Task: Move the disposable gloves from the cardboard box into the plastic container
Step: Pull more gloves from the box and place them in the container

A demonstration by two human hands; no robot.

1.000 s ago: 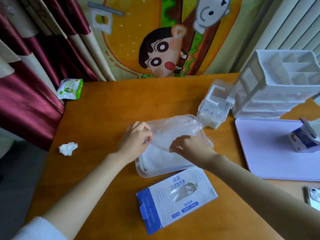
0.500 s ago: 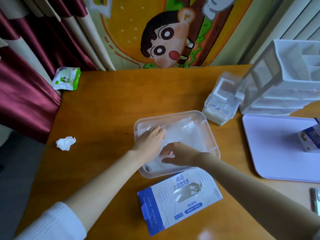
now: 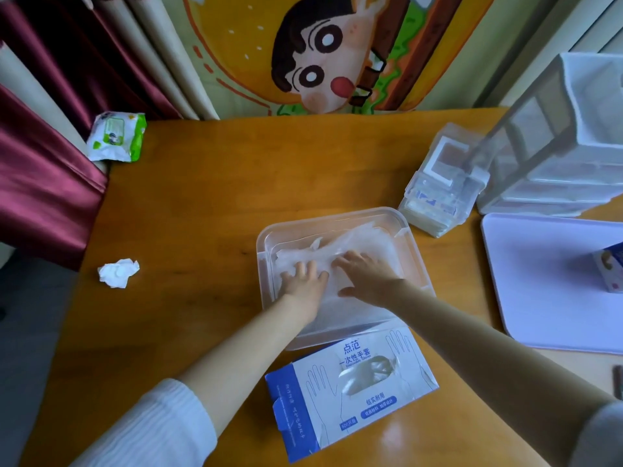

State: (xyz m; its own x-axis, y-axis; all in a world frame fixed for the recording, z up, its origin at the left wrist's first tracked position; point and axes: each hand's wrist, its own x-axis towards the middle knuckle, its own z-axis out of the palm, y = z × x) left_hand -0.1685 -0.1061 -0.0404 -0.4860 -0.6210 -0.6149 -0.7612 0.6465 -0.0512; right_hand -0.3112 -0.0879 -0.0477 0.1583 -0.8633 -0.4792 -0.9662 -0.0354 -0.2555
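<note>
A clear plastic container (image 3: 418, 251) sits mid-table with a flat stack of thin translucent disposable gloves (image 3: 357, 242) inside. My left hand (image 3: 305, 281) lies flat on the gloves at the container's left side, fingers spread. Beside it, my right hand (image 3: 365, 276) presses down on the same stack with straight fingers. The white and blue cardboard glove box (image 3: 350, 392) lies on its back just in front of the container, its oval opening showing a few gloves inside.
A crumpled tissue (image 3: 118, 272) and a green wipes pack (image 3: 116, 136) lie at the table's left. A small clear box (image 3: 438, 193) and a white drawer organiser (image 3: 559, 143) stand at the right rear. A lilac tray (image 3: 546, 284) carries a small carton (image 3: 610, 269).
Both hands lowered the held-up gloves into the container and now lie flat on them. The view has tilted down and closer.
</note>
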